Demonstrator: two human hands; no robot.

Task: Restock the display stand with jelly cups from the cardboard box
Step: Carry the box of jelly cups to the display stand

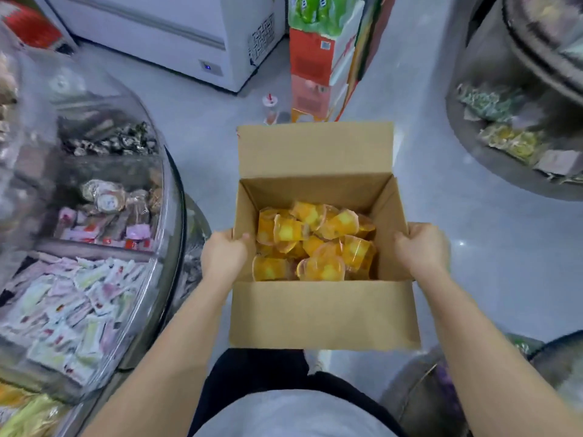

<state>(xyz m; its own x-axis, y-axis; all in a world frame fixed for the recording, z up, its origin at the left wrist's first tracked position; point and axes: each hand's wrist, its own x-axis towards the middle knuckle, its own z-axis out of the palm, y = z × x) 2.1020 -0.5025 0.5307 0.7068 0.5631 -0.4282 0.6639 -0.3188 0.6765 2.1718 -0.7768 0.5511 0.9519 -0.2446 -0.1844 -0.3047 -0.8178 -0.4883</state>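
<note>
Between the stands, left hand [224,252] and right hand [422,247] are clamping the cardboard box [321,313] walls (fingers curled over rims), keeping jelly cups [315,244] level.

Plain brown cardboard box [321,313]; orange-yellow jelly cups [315,244]; white freezer [176,33]; pale grey floor [473,241].

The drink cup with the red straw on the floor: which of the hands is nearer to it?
Left. The left hand grips the cardboard box wall on the side of the drink cup; the right hand grips the opposite wall, farther away.
</note>
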